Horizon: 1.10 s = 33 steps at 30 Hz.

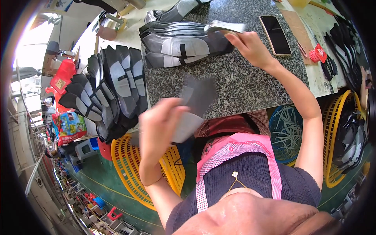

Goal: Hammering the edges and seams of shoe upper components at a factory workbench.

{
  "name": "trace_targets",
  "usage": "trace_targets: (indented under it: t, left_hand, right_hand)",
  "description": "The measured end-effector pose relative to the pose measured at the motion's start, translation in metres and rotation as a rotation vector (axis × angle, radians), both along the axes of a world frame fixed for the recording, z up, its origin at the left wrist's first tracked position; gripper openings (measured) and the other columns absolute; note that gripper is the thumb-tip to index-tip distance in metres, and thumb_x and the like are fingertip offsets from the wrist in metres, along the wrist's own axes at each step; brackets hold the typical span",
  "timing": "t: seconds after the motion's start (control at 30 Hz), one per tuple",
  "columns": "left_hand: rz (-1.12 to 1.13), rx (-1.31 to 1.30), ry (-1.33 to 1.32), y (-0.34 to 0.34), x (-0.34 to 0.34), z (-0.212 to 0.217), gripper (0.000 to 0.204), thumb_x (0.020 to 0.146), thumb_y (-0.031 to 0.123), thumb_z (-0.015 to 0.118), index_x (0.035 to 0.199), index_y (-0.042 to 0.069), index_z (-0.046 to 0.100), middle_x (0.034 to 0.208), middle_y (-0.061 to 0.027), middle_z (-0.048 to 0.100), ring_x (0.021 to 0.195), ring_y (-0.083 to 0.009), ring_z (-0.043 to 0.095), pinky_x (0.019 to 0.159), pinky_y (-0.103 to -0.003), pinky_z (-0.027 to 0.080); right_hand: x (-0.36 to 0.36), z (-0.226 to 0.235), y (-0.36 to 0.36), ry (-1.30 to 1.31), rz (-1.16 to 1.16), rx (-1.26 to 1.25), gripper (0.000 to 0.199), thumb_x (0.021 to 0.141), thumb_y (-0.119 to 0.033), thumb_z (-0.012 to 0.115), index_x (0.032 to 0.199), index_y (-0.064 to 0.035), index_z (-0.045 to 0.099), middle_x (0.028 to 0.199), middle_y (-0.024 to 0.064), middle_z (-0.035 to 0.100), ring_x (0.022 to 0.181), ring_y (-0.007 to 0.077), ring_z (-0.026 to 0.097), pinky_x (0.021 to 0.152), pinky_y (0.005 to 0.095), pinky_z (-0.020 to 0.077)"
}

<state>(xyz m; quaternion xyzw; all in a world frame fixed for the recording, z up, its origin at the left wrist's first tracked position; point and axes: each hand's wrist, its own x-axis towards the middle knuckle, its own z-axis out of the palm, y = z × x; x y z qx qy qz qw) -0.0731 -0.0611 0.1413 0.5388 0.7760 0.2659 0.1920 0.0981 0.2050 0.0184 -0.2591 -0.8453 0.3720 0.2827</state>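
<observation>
My left hand [160, 121], blurred by motion, is closed on a flat dark-and-light grey cut piece [199, 94] at the table's near edge. The piece is smeared too, so its outline is unclear. Over the stone slab [243, 86], my right hand [250, 47] is closed around a silvery tool [225, 26] with a rounded end; its exact kind does not show. Beside that hand lies a fanned stack of black pieces with grey patches [180, 47]. More such black-and-grey pieces [121, 78] overlap at the table's left side.
A phone [275, 35] lies on the slab's right, with a red-labelled roll [318, 53] beyond it. Yellow baskets [129, 168] stand below on both sides, the right one holding dark pieces. A blue basket [288, 133] contains pale strips. Red bags [62, 80] sit at far left.
</observation>
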Motion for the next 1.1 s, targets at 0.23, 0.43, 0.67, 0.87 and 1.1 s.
trace_targets:
  t: [0.23, 0.43, 0.67, 0.87, 1.1]
  left_hand:
    - [-0.488, -0.051, -0.493, 0.054, 0.059, -0.125, 0.017, 0.093, 0.010, 0.067, 0.104, -0.002, 0.067, 0.091, -0.0189, 0.070, 0.086, -0.0385, 0.068, 0.077, -0.040, 0.053]
    - [-0.408, 0.068, -0.178, 0.082, 0.068, -0.138, 0.022, 0.082, 0.005, 0.075, 0.103, 0.002, 0.071, 0.091, -0.0089, 0.063, 0.094, -0.0285, 0.056, 0.085, -0.039, 0.048]
    - [-0.523, -0.058, -0.195, 0.106, 0.060, -0.130, 0.034, 0.077, 0.006, 0.076, 0.110, 0.003, 0.072, 0.096, -0.0096, 0.065, 0.097, -0.0280, 0.057, 0.090, -0.038, 0.048]
    - [-0.614, 0.153, -0.042, 0.118, 0.054, -0.140, 0.009, 0.082, 0.011, 0.075, 0.090, 0.007, 0.078, 0.087, -0.0027, 0.065, 0.091, -0.0244, 0.057, 0.082, -0.038, 0.043]
    - [-0.866, 0.418, 0.394, 0.109, 0.050, -0.139, 0.023, 0.076, 0.014, 0.072, 0.099, 0.011, 0.076, 0.093, 0.0038, 0.062, 0.091, -0.0163, 0.058, 0.083, -0.036, 0.040]
  right_hand:
    - [0.095, 0.038, -0.068, -0.032, 0.024, -0.430, 0.041, 0.109, -0.037, 0.047, 0.120, -0.0017, 0.065, 0.070, -0.0030, 0.045, 0.064, 0.0053, 0.040, 0.055, 0.0258, 0.0335]
    - [0.143, 0.036, -0.099, -0.410, 0.044, -0.453, 0.037, 0.106, -0.025, 0.052, 0.132, 0.0001, 0.063, 0.079, 0.0118, 0.066, 0.067, 0.0158, 0.055, 0.065, 0.0348, 0.0467]
    - [0.145, 0.017, -0.118, -0.392, -0.005, -0.440, 0.025, 0.103, -0.024, 0.057, 0.099, 0.0009, 0.053, 0.064, 0.0211, 0.049, 0.059, 0.0425, 0.049, 0.057, 0.0433, 0.0409]
    - [0.146, 0.020, -0.115, -0.427, 0.022, -0.402, 0.030, 0.102, -0.027, 0.055, 0.111, 0.0009, 0.057, 0.073, 0.0252, 0.063, 0.072, 0.0459, 0.064, 0.062, 0.0515, 0.0495]
    - [0.132, 0.042, -0.098, -0.242, -0.190, -0.306, 0.031, 0.103, -0.024, 0.055, 0.111, 0.0035, 0.066, 0.070, 0.0235, 0.062, 0.066, 0.0433, 0.063, 0.056, 0.0465, 0.0471]
